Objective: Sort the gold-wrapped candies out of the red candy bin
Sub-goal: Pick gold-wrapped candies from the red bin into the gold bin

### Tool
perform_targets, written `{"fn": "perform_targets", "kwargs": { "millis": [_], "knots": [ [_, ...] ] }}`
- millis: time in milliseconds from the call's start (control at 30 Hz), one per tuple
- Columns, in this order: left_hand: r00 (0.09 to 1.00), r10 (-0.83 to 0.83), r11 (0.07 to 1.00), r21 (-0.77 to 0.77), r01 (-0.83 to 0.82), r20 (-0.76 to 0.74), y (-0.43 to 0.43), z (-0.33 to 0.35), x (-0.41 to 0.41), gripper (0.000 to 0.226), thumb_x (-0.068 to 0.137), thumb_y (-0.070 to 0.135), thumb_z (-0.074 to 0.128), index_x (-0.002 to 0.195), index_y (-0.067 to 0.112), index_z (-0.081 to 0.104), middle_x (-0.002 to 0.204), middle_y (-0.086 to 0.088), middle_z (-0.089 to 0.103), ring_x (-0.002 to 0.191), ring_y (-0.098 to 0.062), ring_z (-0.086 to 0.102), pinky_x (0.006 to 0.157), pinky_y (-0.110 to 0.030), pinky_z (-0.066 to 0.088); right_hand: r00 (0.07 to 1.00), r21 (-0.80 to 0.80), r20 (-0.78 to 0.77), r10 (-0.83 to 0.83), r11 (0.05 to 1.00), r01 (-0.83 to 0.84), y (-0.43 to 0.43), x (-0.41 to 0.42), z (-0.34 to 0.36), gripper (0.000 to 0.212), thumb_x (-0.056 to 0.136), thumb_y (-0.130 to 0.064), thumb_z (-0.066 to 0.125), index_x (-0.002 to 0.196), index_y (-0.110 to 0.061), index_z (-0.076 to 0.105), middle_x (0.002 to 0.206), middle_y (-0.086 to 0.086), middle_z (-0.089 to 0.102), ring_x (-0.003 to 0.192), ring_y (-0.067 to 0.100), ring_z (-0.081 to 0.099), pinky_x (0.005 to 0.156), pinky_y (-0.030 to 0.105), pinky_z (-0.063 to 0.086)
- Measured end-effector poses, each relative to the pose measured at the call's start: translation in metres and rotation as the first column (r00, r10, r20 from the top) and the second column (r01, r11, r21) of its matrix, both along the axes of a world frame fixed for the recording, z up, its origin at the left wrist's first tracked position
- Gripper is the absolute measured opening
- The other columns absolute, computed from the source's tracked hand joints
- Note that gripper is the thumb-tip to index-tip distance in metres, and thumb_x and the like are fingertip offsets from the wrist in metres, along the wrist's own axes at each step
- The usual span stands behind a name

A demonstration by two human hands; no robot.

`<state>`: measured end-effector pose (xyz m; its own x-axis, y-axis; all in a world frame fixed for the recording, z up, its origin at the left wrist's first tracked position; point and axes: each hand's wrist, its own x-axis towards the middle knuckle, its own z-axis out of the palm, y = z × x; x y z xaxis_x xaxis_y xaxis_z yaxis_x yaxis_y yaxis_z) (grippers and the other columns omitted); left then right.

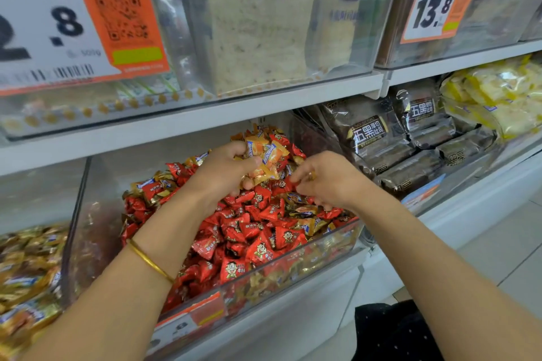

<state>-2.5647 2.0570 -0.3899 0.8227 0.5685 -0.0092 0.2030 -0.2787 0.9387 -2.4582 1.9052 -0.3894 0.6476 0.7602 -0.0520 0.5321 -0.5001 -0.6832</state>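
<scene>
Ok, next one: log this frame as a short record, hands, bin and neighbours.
setting: shop shelf, clear candy bin
left hand: grips a bunch of gold-wrapped candies
right hand: fingertips in the red candies, grip unclear
left to sort: gold pieces among the red
left neighbour: bin of gold candies
right neighbour: dark packets

Left hand (225,168) is gripping gold-wrapped candies (265,157) over the red candy bin (293,269); right hand (331,182) is reaching in at its three o'clock.

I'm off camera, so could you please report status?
Left hand grips gold candies. Right hand in bin, grip unclear. More gold among red candies.
</scene>
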Motion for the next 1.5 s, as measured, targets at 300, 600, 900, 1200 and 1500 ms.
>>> {"fn": "perform_targets", "kwargs": {
  "millis": [300, 600, 900, 1200, 1500],
  "knots": [
    [1.000, 0.009, 0.999, -0.031, -0.009, -0.005, 0.001, -0.003, 0.000, 0.044, 0.091, 0.024, 0.059, 0.131, 0.009, 0.048, 0.094, -0.002, 0.058, 0.050, -0.005, 0.051, 0.037, -0.016, 0.034, 0.976, -0.341, -0.041, 0.214, 0.915, -0.215, 0.010, 0.012, -0.008, 0.057, 0.082, -0.014, 0.072, 0.134, -0.025, 0.051, 0.074, 0.006, 0.061, 0.048, 0.010, 0.049, 0.036, 0.013, 0.035],
    [1.000, -0.003, 0.997, -0.080, 0.005, 0.025, 0.000, -0.001, 0.003, 0.025, 0.092, 0.022, 0.058, 0.115, 0.013, 0.057, 0.083, -0.002, 0.058, 0.046, -0.004, 0.050, 0.038, -0.017, 0.034, 0.902, -0.391, 0.304, 0.306, 0.904, -0.175, 0.026, 0.016, -0.031, 0.047, 0.080, -0.017, 0.072, 0.125, -0.019, 0.058, 0.129, 0.005, 0.056, 0.115, 0.023, 0.054, 0.096, 0.034, 0.047],
    [0.999, 0.017, 0.990, -0.138, -0.011, 0.040, -0.003, 0.001, 0.003, 0.035, 0.091, 0.023, 0.060, 0.123, 0.010, 0.053, 0.083, -0.002, 0.058, 0.048, -0.005, 0.050, 0.039, -0.017, 0.035, 0.905, -0.320, 0.332, 0.264, 0.935, -0.155, 0.028, 0.015, -0.036, 0.041, 0.080, -0.013, 0.069, 0.118, -0.028, 0.064, 0.130, -0.001, 0.057, 0.113, 0.020, 0.056, 0.088, 0.031, 0.049],
    [0.996, 0.074, 0.981, -0.184, -0.063, 0.050, 0.004, 0.009, -0.014, 0.044, 0.090, 0.024, 0.061, 0.129, 0.010, 0.050, 0.083, 0.001, 0.059, 0.044, -0.003, 0.049, 0.039, -0.016, 0.036, 0.976, 0.317, -0.200, 0.084, 0.948, -0.017, 0.010, 0.016, -0.013, 0.019, 0.078, -0.006, 0.074, 0.088, -0.021, 0.072, 0.049, -0.017, 0.057, 0.036, 0.004, 0.041, 0.034, 0.015, 0.030],
    [0.992, 0.114, 0.981, -0.166, -0.103, 0.056, 0.008, 0.025, -0.069, 0.027, 0.089, 0.017, 0.061, 0.114, 0.009, 0.058, 0.078, -0.002, 0.059, 0.041, -0.006, 0.047, 0.033, -0.016, 0.030, 0.482, 0.453, -0.834, 0.268, 0.831, 0.323, 0.011, -0.003, 0.005, 0.020, 0.079, -0.004, 0.065, 0.084, -0.022, 0.073, 0.066, -0.006, 0.066, 0.037, 0.005, 0.040, 0.029, 0.011, 0.022]
  ]
}}
